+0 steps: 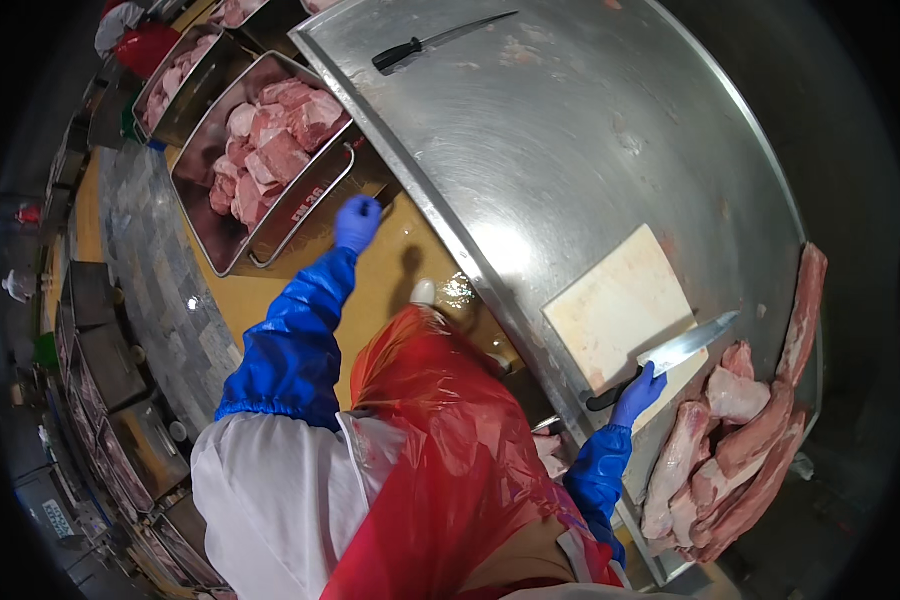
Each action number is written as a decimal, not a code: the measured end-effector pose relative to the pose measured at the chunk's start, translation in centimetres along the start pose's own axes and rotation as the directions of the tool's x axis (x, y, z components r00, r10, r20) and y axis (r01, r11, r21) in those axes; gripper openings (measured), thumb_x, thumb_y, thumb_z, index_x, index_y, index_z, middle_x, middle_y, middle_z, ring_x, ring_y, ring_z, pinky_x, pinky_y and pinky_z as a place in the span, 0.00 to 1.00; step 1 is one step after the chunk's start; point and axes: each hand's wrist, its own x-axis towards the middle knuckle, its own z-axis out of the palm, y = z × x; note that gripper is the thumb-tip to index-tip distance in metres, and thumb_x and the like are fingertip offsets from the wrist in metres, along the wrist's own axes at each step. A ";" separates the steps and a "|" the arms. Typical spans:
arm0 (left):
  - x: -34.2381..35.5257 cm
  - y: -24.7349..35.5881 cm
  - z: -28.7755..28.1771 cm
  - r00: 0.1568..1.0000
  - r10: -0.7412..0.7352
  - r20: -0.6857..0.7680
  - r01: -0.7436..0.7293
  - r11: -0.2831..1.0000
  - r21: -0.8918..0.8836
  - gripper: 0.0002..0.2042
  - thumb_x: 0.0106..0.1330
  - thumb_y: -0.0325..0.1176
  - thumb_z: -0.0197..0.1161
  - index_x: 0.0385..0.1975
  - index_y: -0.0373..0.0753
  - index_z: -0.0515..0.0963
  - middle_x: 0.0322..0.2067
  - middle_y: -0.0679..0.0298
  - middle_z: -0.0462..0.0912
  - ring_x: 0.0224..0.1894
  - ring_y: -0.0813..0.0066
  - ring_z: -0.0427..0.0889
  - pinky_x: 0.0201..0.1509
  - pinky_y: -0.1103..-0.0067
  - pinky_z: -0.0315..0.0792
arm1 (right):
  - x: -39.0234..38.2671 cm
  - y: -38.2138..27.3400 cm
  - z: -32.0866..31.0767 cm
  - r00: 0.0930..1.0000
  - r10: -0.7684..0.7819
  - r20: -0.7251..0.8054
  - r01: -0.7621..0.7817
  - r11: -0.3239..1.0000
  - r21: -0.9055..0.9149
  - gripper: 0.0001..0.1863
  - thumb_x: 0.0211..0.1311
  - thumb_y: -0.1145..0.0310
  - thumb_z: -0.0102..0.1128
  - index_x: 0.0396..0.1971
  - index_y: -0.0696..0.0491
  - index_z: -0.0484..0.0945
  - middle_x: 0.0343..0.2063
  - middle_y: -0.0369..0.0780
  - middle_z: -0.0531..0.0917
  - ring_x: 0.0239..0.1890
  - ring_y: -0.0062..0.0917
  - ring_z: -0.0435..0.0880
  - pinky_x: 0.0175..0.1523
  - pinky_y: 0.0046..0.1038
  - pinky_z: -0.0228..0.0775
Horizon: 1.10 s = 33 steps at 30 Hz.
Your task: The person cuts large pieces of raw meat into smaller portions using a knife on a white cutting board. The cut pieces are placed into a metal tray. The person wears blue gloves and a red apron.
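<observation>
My right hand, in a blue glove, is shut on the black handle of a large knife. Its blade lies over the near corner of a pale cutting board on the steel table. Several long slabs of raw meat are piled on the table just right of that hand. My left hand, also blue-gloved, is stretched out to the left with fingers curled. It hovers beside the rim of a metal tray holding raw meat chunks. Nothing shows in that hand.
A second black-handled knife lies at the table's far edge. More metal trays with meat stand further left. Metal crates line the tiled floor at lower left. A red apron covers my front.
</observation>
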 end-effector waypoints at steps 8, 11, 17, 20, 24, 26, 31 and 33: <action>11.2 -12.2 -3.5 0.849 -0.507 0.151 0.301 0.698 0.649 0.38 0.53 0.59 0.64 0.59 0.39 0.70 0.61 0.48 0.70 0.65 0.49 0.65 0.65 0.57 0.62 | -1.2 -2.7 7.3 0.999 0.041 -0.014 -0.042 0.999 -0.024 0.17 0.64 0.68 0.55 0.48 0.64 0.74 0.42 0.42 0.79 0.43 0.27 0.76 0.51 0.28 0.67; 11.1 -19.8 -5.2 0.877 -0.415 0.244 0.235 0.810 0.537 0.25 0.62 0.57 0.57 0.46 0.39 0.77 0.40 0.47 0.83 0.45 0.48 0.82 0.49 0.60 0.74 | -1.3 -4.9 8.6 0.999 0.052 -0.017 -0.054 0.989 -0.136 0.16 0.63 0.65 0.55 0.43 0.62 0.76 0.39 0.40 0.79 0.40 0.26 0.75 0.49 0.28 0.66; 12.1 -20.6 -5.4 0.852 -0.448 0.270 0.224 0.778 0.587 0.20 0.62 0.52 0.57 0.42 0.42 0.79 0.42 0.50 0.83 0.46 0.51 0.82 0.51 0.60 0.74 | -2.4 -5.7 8.8 0.996 0.071 -0.053 -0.076 0.990 -0.115 0.16 0.62 0.66 0.56 0.45 0.62 0.75 0.39 0.40 0.78 0.41 0.26 0.74 0.50 0.29 0.65; 11.9 -20.5 -6.2 0.835 -0.475 0.279 0.231 0.761 0.606 0.20 0.62 0.51 0.58 0.43 0.42 0.80 0.43 0.51 0.83 0.47 0.52 0.82 0.51 0.61 0.75 | -2.9 -6.0 9.3 0.996 0.082 -0.024 -0.084 0.992 -0.092 0.17 0.62 0.65 0.55 0.45 0.62 0.75 0.39 0.40 0.78 0.41 0.27 0.74 0.50 0.29 0.65; 9.9 -20.9 -7.2 0.803 -0.511 0.307 0.218 0.731 0.646 0.21 0.61 0.52 0.58 0.43 0.41 0.82 0.43 0.51 0.83 0.47 0.52 0.82 0.52 0.61 0.75 | -3.8 -6.9 10.3 0.995 0.099 -0.004 -0.099 0.992 -0.072 0.18 0.62 0.65 0.56 0.46 0.62 0.74 0.41 0.41 0.77 0.42 0.27 0.74 0.51 0.29 0.65; 8.8 -21.4 -7.6 0.773 -0.550 0.315 0.234 0.709 0.665 0.22 0.61 0.52 0.59 0.43 0.41 0.82 0.44 0.51 0.83 0.47 0.52 0.82 0.53 0.62 0.75 | -3.7 -7.2 10.2 0.994 0.109 0.021 -0.108 0.991 -0.074 0.19 0.62 0.66 0.55 0.49 0.64 0.73 0.44 0.43 0.78 0.46 0.28 0.74 0.54 0.28 0.64; 6.4 -20.7 -8.1 0.719 -0.613 0.328 0.206 0.638 0.742 0.21 0.61 0.50 0.59 0.44 0.40 0.83 0.44 0.50 0.83 0.47 0.52 0.82 0.52 0.63 0.75 | -3.5 -6.9 10.5 0.994 0.104 -0.036 -0.107 0.991 -0.086 0.19 0.62 0.66 0.55 0.46 0.65 0.73 0.42 0.43 0.78 0.43 0.29 0.74 0.52 0.30 0.66; 5.2 -20.5 -8.4 0.723 -0.601 0.340 0.166 0.629 0.760 0.20 0.61 0.49 0.58 0.43 0.40 0.83 0.44 0.50 0.83 0.47 0.52 0.83 0.52 0.63 0.76 | -3.3 -6.9 10.6 0.994 0.100 -0.039 -0.103 0.991 -0.081 0.18 0.62 0.66 0.56 0.46 0.65 0.73 0.41 0.43 0.77 0.42 0.28 0.74 0.51 0.30 0.66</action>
